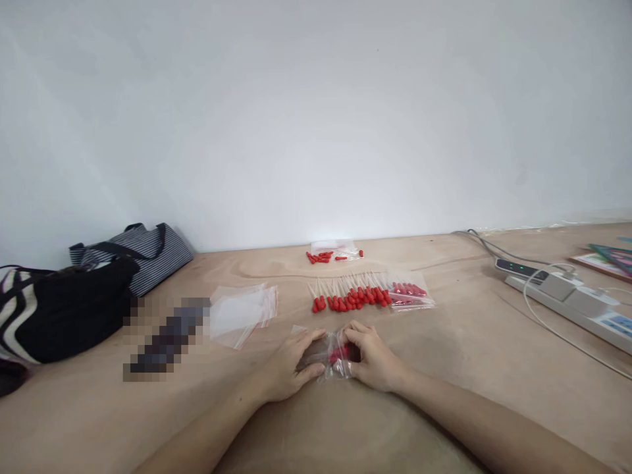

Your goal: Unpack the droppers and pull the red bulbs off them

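A clear plastic zip bag with something red inside lies on the table in front of me. My left hand grips its left side, thumb and fingers closing on the film. On the right side, my right hand has its fingers curled round the end where the red shows. Just beyond my hands is a row of pale, thin sticks with red bulb-shaped ends, red ends towards me. At that row's right end lies a clear bag of red-ended pieces.
Flat empty zip bags are stacked to the left. Loose red pieces lie by another clear bag near the wall. A black bag and a striped bag stand far left. A power strip with cables sits right.
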The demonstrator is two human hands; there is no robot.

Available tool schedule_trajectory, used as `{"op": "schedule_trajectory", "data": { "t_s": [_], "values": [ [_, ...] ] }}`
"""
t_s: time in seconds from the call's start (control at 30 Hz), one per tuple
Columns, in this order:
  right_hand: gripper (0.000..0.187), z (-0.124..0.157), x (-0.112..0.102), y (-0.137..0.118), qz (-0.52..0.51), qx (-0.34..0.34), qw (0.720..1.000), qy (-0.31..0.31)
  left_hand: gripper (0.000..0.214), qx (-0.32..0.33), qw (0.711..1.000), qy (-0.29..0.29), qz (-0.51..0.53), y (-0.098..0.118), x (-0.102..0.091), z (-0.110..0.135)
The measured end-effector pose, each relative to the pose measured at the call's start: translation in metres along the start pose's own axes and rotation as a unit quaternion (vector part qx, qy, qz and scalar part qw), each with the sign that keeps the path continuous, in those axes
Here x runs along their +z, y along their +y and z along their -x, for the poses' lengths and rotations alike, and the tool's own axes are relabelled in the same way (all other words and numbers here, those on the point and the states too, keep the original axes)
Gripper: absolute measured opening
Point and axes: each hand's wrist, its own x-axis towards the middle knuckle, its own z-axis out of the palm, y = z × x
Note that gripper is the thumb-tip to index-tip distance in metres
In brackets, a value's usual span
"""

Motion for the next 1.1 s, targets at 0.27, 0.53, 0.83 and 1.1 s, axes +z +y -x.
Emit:
{"op": "schedule_trajectory", "data": {
  "t_s": [0.27, 0.53, 0.83, 1.1],
  "values": [
    [0.008, 0.003, 0.0, 0.0, -0.057, -0.089, 0.994, 0.005, 0.051, -0.013, 0.999, -0.031, -0.006, -0.007, -0.001, 0.0],
    [0.007, 0.004, -0.056, 0.043, -0.287, 0.104, 0.951, 0.042, 0.052, -0.04, 0.998, -0.042, -0.023, -0.002, -0.009, 0.001],
    [0.024, -0.004, -0.058, 0.048, -0.432, 0.205, 0.846, 0.237, 0.03, -0.004, 0.998, 0.061, 0.022, -0.001, -0.005, -0.007],
    [0.028, -0.003, 0.01, -0.006, -0.405, 0.129, 0.881, 0.209, 0.031, -0.175, 0.882, 0.12, 0.421, 0.031, 0.024, -0.038]
  ]
}}
